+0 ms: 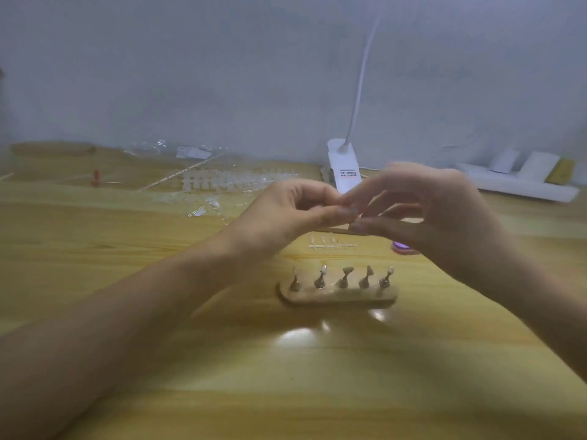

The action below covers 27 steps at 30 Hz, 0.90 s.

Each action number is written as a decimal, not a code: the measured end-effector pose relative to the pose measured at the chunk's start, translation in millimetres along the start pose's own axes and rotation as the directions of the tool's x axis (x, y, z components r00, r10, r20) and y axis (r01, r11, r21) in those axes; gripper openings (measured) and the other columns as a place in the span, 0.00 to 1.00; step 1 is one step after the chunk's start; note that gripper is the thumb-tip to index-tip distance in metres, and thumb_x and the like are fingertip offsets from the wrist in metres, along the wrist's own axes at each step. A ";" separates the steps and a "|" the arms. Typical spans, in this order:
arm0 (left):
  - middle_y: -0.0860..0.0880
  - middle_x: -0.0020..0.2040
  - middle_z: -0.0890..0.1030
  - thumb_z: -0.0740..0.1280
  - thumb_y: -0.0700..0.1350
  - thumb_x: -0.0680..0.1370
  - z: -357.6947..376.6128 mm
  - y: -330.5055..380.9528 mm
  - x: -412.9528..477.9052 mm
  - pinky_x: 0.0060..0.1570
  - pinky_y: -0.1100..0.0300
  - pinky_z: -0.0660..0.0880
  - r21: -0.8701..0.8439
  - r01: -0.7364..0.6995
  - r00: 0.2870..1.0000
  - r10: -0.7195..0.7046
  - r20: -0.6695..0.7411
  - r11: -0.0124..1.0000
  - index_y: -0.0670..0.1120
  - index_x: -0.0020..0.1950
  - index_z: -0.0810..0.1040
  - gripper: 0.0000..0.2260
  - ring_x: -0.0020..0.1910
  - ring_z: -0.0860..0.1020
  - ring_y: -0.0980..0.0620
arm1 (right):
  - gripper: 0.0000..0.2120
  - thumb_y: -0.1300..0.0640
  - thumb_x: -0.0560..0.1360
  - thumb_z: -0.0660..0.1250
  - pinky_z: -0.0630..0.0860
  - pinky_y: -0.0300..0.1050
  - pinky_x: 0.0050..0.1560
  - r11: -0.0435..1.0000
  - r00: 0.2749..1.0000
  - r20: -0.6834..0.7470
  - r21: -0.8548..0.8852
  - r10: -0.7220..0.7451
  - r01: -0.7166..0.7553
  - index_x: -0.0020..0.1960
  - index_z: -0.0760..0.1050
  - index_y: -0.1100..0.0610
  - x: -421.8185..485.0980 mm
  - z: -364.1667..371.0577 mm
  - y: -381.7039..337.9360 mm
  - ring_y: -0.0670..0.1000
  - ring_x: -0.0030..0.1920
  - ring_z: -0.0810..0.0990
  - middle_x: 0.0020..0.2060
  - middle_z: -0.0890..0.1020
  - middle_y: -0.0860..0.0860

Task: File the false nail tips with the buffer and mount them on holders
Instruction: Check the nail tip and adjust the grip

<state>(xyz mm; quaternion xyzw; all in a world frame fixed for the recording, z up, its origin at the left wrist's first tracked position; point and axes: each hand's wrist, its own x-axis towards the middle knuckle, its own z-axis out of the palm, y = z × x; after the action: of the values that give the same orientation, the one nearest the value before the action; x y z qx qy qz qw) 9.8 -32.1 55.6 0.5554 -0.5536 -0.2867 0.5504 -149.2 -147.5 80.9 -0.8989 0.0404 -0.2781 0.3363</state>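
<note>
My left hand (pixel 295 211) and my right hand (pixel 432 211) meet fingertip to fingertip above the wooden table, blurred by motion. Between the left thumb and forefinger sits something small and pale, probably a false nail tip (pixel 347 212); the blur hides whether the right fingers also hold it. Below the hands stands a wooden holder base (pixel 338 295) with several metal stands, some carrying nail tips. A small strip of nail tips (pixel 330 245) lies just beyond the base. A purple buffer (pixel 401 247) lies on the table, partly under my right hand.
Clear strips of nail tips and plastic packaging (pixel 228 182) are scattered at the back left. A small red object (pixel 96 176) lies further left. A white lamp base (pixel 344 166) with a bent neck stands at the back centre, a white power strip (pixel 521 182) at back right.
</note>
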 end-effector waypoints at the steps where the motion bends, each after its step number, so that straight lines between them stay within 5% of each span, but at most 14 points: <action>1: 0.62 0.28 0.78 0.69 0.42 0.75 -2.1 7.5 -1.2 0.31 0.80 0.67 0.017 0.002 1.000 -0.002 0.019 1.000 0.48 0.39 0.79 0.04 0.29 0.75 0.68 | 0.12 0.52 0.66 0.75 0.82 0.46 0.44 1.000 0.999 -0.043 -0.018 -0.018 0.017 0.48 0.83 0.55 1.2 2.9 -6.0 0.49 0.41 0.85 0.40 0.84 0.49; 8: 0.57 0.35 0.76 0.71 0.58 0.66 -21.0 37.3 -6.9 0.37 0.60 0.61 0.228 0.140 0.973 -0.177 0.148 0.964 0.56 0.36 0.82 0.06 0.35 0.68 0.60 | 0.08 0.52 0.63 0.76 0.80 0.35 0.45 0.998 0.998 -0.052 0.047 -0.041 0.043 0.42 0.83 0.51 -2.5 0.2 -24.1 0.43 0.40 0.86 0.38 0.86 0.45; 12: 0.61 0.33 0.78 0.71 0.57 0.66 -20.7 35.4 -10.1 0.36 0.60 0.62 0.218 0.152 0.972 -0.186 0.144 0.964 0.56 0.36 0.83 0.06 0.31 0.71 0.66 | 0.07 0.54 0.65 0.77 0.78 0.32 0.39 0.999 0.994 -0.099 0.023 -0.045 0.048 0.42 0.83 0.52 -7.7 8.1 -21.8 0.45 0.40 0.85 0.36 0.86 0.46; 16: 0.60 0.41 0.83 0.73 0.58 0.70 -13.7 16.8 -17.7 0.38 0.74 0.70 0.073 0.058 0.998 -0.061 0.034 0.996 0.58 0.42 0.83 0.06 0.41 0.78 0.67 | 0.05 0.55 0.68 0.76 0.81 0.41 0.44 0.997 0.982 -0.172 -0.009 -0.075 0.075 0.43 0.83 0.54 -11.8 14.8 -14.8 0.51 0.42 0.83 0.38 0.84 0.48; 19: 0.60 0.49 0.81 0.75 0.60 0.66 -14.3 -3.0 -27.0 0.45 0.76 0.68 0.230 0.023 0.998 -0.010 -0.057 0.973 0.62 0.60 0.73 0.25 0.52 0.78 0.63 | 0.06 0.52 0.68 0.75 0.81 0.47 0.46 1.000 0.988 -0.151 0.005 0.002 -0.001 0.44 0.84 0.52 -16.2 16.5 -3.0 0.51 0.44 0.83 0.39 0.85 0.46; 22: 0.60 0.50 0.82 0.79 0.50 0.67 -10.5 -17.4 -34.8 0.45 0.74 0.69 0.306 0.048 0.998 -0.060 0.030 0.951 0.62 0.68 0.64 0.36 0.53 0.77 0.64 | 0.05 0.53 0.68 0.77 0.80 0.50 0.46 0.998 0.994 -0.092 -0.026 0.053 -0.055 0.43 0.84 0.49 -23.3 27.1 10.4 0.49 0.44 0.83 0.38 0.85 0.43; 27: 0.58 0.42 0.81 0.75 0.40 0.71 3.4 -30.6 -38.2 0.41 0.69 0.74 0.296 0.026 1.000 -0.024 -0.009 0.955 0.58 0.68 0.67 0.31 0.43 0.78 0.63 | 0.05 0.56 0.69 0.78 0.75 0.42 0.46 0.986 0.998 -0.064 -0.167 -0.007 -0.004 0.43 0.85 0.50 -25.1 41.5 21.6 0.46 0.45 0.79 0.38 0.84 0.40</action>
<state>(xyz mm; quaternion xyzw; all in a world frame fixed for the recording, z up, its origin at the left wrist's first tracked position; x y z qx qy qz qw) 7.3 -4.2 15.4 0.6393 -0.5817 -0.2061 0.4587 -146.0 -133.4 29.8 -0.9145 0.0736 -0.3029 0.2580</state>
